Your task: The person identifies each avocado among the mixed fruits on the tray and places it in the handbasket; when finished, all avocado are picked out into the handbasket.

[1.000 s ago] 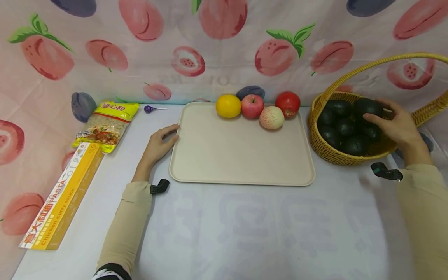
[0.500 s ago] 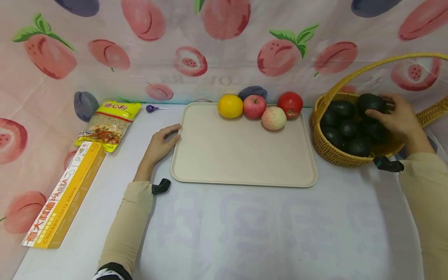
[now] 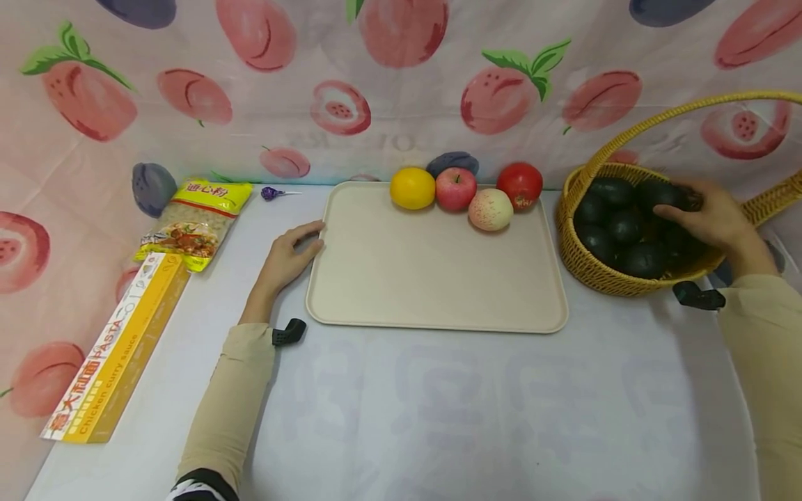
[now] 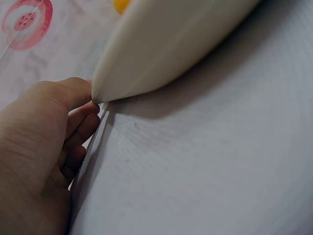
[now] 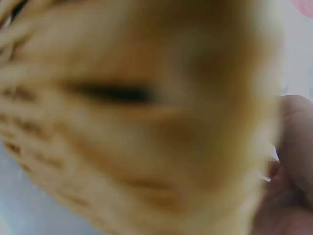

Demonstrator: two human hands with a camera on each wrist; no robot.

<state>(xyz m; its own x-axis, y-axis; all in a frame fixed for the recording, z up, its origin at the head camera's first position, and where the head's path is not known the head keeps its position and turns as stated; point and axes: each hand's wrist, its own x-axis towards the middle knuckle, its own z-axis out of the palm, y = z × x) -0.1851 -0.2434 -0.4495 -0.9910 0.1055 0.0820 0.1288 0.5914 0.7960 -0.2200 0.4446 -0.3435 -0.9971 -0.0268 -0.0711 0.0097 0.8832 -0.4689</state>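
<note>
In the head view my right hand (image 3: pixel 717 212) reaches into a yellow wicker basket (image 3: pixel 601 275) and grips a dark avocado (image 3: pixel 654 193) on top of several others. The right wrist view is mostly filled by blurred wicker (image 5: pixel 146 137), with part of my hand (image 5: pixel 296 161) at its right edge; the avocado is hidden there. My left hand (image 3: pixel 289 257) rests beside the beige tray (image 3: pixel 432 278), its fingertips touching the left rim. In the left wrist view the thumb (image 4: pixel 73 90) meets the tray's edge, with the other fingers loosely bent.
Along the tray's back sit a lemon (image 3: pixel 412 188), an apple (image 3: pixel 455 189), a pale speckled peach (image 3: pixel 491 210) and a red round fruit (image 3: pixel 519 186). At left lie a pasta bag (image 3: pixel 193 223), a pasta box (image 3: pixel 115 348) and a purple lollipop (image 3: pixel 271 194). The basket's handle (image 3: pixel 677 111) arches overhead.
The right hand has lowered slightly with the avocado, which now sits deeper among the others than half a second ago. The left hand and tray stay put.
</note>
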